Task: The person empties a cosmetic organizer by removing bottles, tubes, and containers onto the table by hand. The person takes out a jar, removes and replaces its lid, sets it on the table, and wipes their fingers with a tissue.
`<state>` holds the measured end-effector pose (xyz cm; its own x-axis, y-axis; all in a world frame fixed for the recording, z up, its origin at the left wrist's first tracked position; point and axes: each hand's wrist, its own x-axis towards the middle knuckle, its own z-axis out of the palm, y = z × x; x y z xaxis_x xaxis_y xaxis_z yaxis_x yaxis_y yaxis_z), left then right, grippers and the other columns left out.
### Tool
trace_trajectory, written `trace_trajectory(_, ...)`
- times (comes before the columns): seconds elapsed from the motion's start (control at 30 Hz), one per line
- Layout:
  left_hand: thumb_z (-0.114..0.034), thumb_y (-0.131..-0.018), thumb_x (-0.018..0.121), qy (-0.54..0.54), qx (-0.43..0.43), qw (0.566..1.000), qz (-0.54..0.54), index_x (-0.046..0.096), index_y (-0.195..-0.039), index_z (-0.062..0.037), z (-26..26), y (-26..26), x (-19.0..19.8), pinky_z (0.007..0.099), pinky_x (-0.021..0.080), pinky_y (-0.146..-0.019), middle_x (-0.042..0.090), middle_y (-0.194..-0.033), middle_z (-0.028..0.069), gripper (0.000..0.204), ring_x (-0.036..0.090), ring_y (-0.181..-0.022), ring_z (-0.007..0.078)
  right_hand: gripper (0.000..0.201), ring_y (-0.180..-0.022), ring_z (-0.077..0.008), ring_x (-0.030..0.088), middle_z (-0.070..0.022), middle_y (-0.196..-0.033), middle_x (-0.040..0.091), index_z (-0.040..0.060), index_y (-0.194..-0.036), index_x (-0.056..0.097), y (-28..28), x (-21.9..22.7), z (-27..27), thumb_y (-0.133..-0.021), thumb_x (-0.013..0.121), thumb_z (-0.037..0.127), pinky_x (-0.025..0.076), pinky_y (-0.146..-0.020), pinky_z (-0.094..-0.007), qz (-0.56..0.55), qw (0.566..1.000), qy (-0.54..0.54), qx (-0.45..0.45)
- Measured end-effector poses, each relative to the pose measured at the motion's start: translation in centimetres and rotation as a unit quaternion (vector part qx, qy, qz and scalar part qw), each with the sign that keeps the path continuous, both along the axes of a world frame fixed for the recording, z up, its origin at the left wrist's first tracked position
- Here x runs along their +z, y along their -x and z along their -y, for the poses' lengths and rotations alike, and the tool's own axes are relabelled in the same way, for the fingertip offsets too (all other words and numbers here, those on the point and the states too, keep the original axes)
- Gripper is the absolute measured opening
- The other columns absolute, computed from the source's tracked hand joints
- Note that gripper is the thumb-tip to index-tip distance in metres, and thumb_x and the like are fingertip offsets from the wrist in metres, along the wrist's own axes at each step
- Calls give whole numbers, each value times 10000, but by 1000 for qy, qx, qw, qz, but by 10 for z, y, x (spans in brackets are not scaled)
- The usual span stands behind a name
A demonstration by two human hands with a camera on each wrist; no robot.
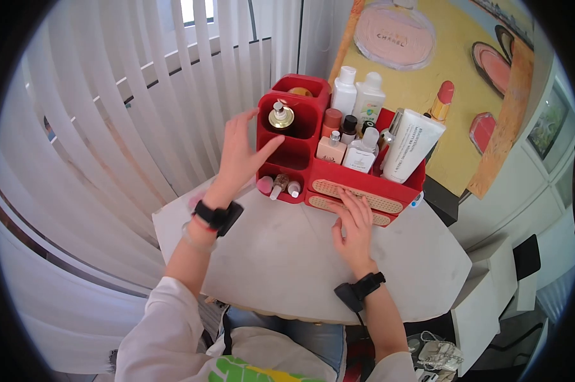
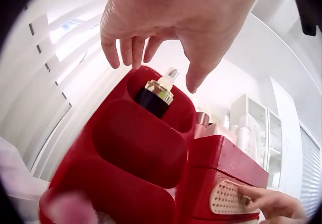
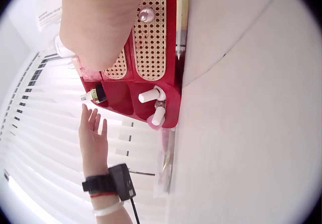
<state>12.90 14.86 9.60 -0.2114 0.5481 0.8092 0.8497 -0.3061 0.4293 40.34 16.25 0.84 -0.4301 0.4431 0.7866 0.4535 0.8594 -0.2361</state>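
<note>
A red organizer (image 1: pixel 379 180) stands on the table, with several compartments and two drawers with woven fronts. My left hand (image 1: pixel 238 156) hovers at its left side, fingers extended and thumb apart, holding nothing. A dark bottle with a gold collar and pump top (image 2: pixel 160 92) stands in a compartment below this hand in the left wrist view; the compartment in front of it holds nothing. My right hand (image 1: pixel 356 226) rests with fairly straight fingers on the woven drawer front (image 1: pixel 389 204). Small bottles (image 1: pixel 279 184) and a pink item (image 1: pixel 264 185) sit in the lowest left compartment.
White bottles (image 1: pixel 344 90), small jars and a large white cream tube (image 1: pixel 414 146) fill the organizer's right part. Behind it leans a painted board (image 1: pixel 465 140). Vertical blinds (image 1: pixel 122 127) hang on the left. The white table (image 1: pixel 268 254) ends close to the person's lap.
</note>
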Motion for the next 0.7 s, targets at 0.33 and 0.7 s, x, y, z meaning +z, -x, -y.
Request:
trace_trajectory(0.33,-257,-719,832,-13,98,995,-5,641,-1064,-59,-32,-14,4,370,426,-895,579,-948,59,442,473,-1021,261,414,-1255,-261,505,-94,-1330,565,76,-1090,645,1,-1,-1,-698,562,-29,313,-1096,-469,-8,1000,-1,-2)
trace_trajectory(0.7,-215,-720,835,-64,39,994,77,632,-1060,-24,-30,2,15,351,475,-787,522,-981,83,439,515,-934,221,393,-1240,-249,513,-81,-1316,576,98,-1044,672,2,-5,-3,-686,569,-25,299,-1096,-454,9,1000,7,-14)
